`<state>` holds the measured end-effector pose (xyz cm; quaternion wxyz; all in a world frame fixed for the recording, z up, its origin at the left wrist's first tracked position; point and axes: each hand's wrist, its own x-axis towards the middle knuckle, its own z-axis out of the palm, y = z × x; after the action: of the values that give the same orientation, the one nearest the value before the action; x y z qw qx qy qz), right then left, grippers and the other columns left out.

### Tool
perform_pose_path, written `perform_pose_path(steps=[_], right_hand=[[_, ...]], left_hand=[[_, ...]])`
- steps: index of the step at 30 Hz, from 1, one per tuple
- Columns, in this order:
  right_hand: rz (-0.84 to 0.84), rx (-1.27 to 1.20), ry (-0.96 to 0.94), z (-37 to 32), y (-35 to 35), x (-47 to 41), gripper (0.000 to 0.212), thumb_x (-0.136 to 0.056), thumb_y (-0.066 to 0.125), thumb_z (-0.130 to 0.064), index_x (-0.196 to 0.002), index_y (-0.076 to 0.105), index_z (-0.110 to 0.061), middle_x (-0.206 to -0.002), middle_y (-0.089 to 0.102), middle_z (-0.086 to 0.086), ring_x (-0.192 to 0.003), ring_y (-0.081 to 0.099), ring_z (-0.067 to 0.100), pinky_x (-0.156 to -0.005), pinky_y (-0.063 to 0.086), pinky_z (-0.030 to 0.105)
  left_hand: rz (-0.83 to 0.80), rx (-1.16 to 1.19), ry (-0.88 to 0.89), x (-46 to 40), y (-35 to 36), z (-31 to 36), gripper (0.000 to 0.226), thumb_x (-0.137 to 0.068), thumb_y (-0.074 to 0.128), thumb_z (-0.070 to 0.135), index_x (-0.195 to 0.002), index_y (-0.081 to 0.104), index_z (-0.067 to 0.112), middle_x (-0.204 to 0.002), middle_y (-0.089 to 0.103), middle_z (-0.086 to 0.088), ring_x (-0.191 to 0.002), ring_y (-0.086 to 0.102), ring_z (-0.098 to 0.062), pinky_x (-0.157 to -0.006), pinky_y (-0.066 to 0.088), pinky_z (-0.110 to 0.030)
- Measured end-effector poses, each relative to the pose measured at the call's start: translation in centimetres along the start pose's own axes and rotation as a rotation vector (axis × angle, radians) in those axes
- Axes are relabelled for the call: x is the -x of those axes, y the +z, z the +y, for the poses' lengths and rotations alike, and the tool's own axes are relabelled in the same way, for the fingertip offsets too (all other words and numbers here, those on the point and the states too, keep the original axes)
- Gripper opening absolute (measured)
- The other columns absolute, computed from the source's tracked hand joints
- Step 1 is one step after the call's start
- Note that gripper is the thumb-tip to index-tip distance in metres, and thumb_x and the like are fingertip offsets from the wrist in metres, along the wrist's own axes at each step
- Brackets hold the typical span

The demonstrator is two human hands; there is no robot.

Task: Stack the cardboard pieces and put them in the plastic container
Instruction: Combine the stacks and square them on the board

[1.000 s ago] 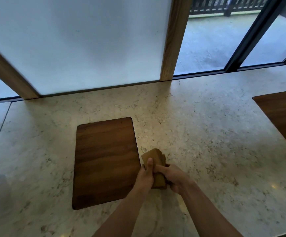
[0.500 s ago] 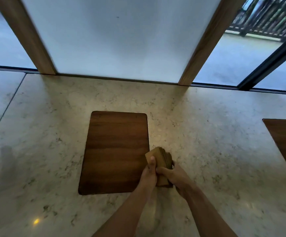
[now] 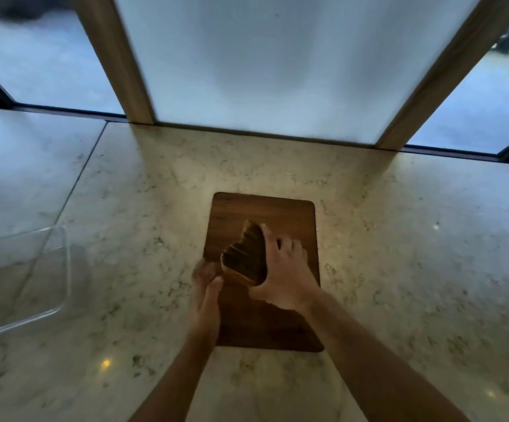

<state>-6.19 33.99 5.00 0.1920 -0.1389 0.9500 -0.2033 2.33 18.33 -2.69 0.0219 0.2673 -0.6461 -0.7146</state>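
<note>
Biggest risk from here, imo: the stack of cardboard pieces is fanned, not squared. Edges are splayed in 2 steps, so if either hand eases off during the carry, pieces could slide out and scatter over the wooden board or the stone counter. 2nd risk: the plastic container sits well apart to the left, at the frame edge and only partly in view. That means a long sideways reach w/ a loose bundle, and a fanned stack may catch on the clear rim rather than drop in flat. Squaring it up first would likely help.

Fingers now. Right hand is spread fairly wide over the right side of the stack, thumb hooked under the near corner, index finger laid along the far edge, other fingers curled behind on the board side. It has real hold of the bundle. Left hand is mostly closed, fingertips pinching or pressing the stack's near-left corner; can't tell how much it grips vs. just steadies.

Stack sits over the middle of the board, tilted on edge btw both hands. Nothing in the container that I can make out.
</note>
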Motion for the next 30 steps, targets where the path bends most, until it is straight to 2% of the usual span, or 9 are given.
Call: perform_pose_path(steps=[5,9,13,16,19,22,24,27,30], right_hand=[[-0.147,0.302,-0.228,0.1,3.2,-3.0,0.136,-0.060,0.081,-0.059,-0.154,-0.015,-0.038,-0.157,0.021,0.012,-0.143,0.023,0.037,-0.119,0.016,0.057],[-0.128,0.277,-0.289,1.4,4.4,-3.5,0.140,-0.057,0.077,-0.067,-0.153,-0.021,-0.039,-0.159,0.012,0.007,-0.144,0.018,0.036,-0.120,0.015,0.057],[-0.072,0.259,-0.325,2.0,4.6,-4.4,0.141,-0.053,0.070,-0.072,-0.155,-0.020,-0.036,-0.156,0.015,0.005,-0.140,0.024,0.033,-0.116,0.027,0.055],[-0.008,0.226,-0.371,2.7,4.9,-4.5,0.140,-0.055,0.069,-0.070,-0.157,-0.019,-0.032,-0.156,0.018,0.003,-0.139,0.025,0.026,-0.115,0.028,0.046],[0.039,0.146,-0.434,3.8,4.8,-4.2,0.136,-0.061,0.071,-0.067,-0.158,-0.017,-0.031,-0.162,0.012,0.003,-0.146,0.019,0.020,-0.115,0.028,0.039],[0.023,-0.152,-0.393,5.6,5.0,-3.6,0.132,-0.067,0.077,-0.067,-0.157,-0.015,-0.040,-0.166,0.000,-0.010,-0.152,0.009,0.006,-0.113,0.032,0.032],[0.022,-0.600,-0.272,6.2,5.7,-2.8,0.122,-0.070,0.073,-0.074,-0.157,-0.007,-0.045,-0.164,0.009,-0.022,-0.148,0.018,-0.003,-0.110,0.040,0.028],[0.155,-1.141,-0.122,5.9,7.5,-1.7,0.105,-0.074,0.061,-0.080,-0.157,0.009,-0.045,-0.161,0.027,-0.025,-0.147,0.028,-0.001,-0.117,0.035,0.038],[0.182,-1.377,-0.067,4.0,8.6,-2.0,0.106,-0.073,0.065,-0.077,-0.158,0.014,-0.039,-0.159,0.034,-0.024,-0.145,0.037,0.004,-0.118,0.035,0.040]], left_hand=[[-0.316,-0.651,0.295,-2.7,-5.4,0.7,0.113,-0.078,0.062,0.066,-0.166,0.001,0.031,-0.175,0.003,0.008,-0.158,0.006,-0.013,-0.124,0.016,-0.046],[-0.489,-0.959,0.462,-5.8,-5.2,1.1,0.135,-0.071,0.071,0.076,-0.152,-0.033,0.047,-0.165,-0.030,0.022,-0.153,-0.025,0.001,-0.125,0.006,-0.039],[-0.589,-0.860,0.584,-8.7,-3.6,0.5,0.137,-0.068,0.080,0.060,-0.155,-0.025,0.051,-0.169,-0.029,0.017,-0.157,-0.015,-0.004,-0.122,0.023,-0.040],[-0.602,-0.705,0.583,-9.8,-2.7,-0.2,0.134,-0.062,0.086,0.044,-0.159,-0.006,0.053,-0.168,-0.008,0.014,-0.154,0.012,-0.009,-0.108,0.050,-0.032],[-0.567,-0.626,0.635,-9.8,-2.9,-1.1,0.120,-0.060,0.086,0.038,-0.156,0.017,0.050,-0.155,0.012,0.016,-0.140,0.030,0.002,-0.095,0.057,-0.020],[-0.553,-0.651,0.664,-9.6,-3.0,-1.2,0.107,-0.060,0.086,0.042,-0.151,0.029,0.050,-0.153,0.017,0.014,-0.140,0.030,0.003,-0.099,0.051,-0.018],[-0.562,-0.650,0.663,-9.6,-3.0,-1.2,0.104,-0.060,0.085,0.042,-0.150,0.032,0.043,-0.152,0.022,0.008,-0.141,0.032,-0.002,-0.102,0.049,-0.024],[-0.591,-0.657,0.657,-9.6,-2.8,-1.2,0.104,-0.061,0.085,0.039,-0.151,0.033,0.038,-0.155,0.024,0.004,-0.142,0.033,-0.002,-0.104,0.046,-0.021],[-0.603,-0.671,0.679,-9.6,-2.8,-1.1,0.105,-0.062,0.085,0.037,-0.153,0.033,0.032,-0.157,0.027,0.000,-0.147,0.031,-0.006,-0.108,0.040,-0.013]])
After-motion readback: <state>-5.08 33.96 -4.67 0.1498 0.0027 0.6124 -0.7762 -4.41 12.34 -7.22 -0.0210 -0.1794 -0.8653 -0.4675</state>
